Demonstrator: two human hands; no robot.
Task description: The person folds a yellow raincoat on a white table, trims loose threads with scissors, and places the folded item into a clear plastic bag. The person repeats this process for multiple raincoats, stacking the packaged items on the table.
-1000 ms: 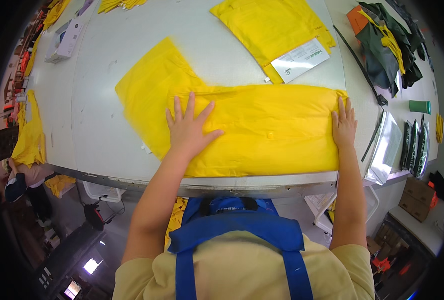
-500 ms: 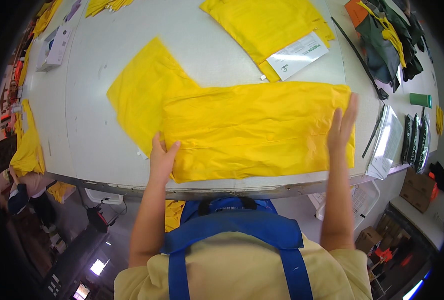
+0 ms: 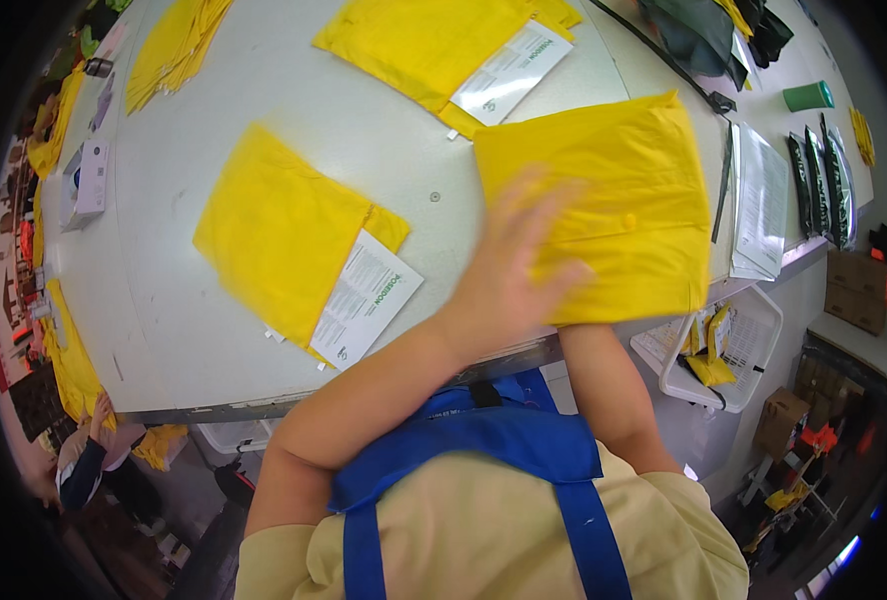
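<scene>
— What's on the grey table (image 3: 264, 130)?

— I see a folded yellow garment (image 3: 614, 200) at the near right edge. My left hand (image 3: 509, 270) lies on it, blurred, fingers (image 3: 554, 205) spread wide and flat.

— Right hand?

— Hidden beneath the left forearm; can't tell.

— Changed?

— Half a second ago the garment lay long; now it's folded square, another folded yellow garment with a paper insert (image 3: 304, 250) left of it.
</scene>
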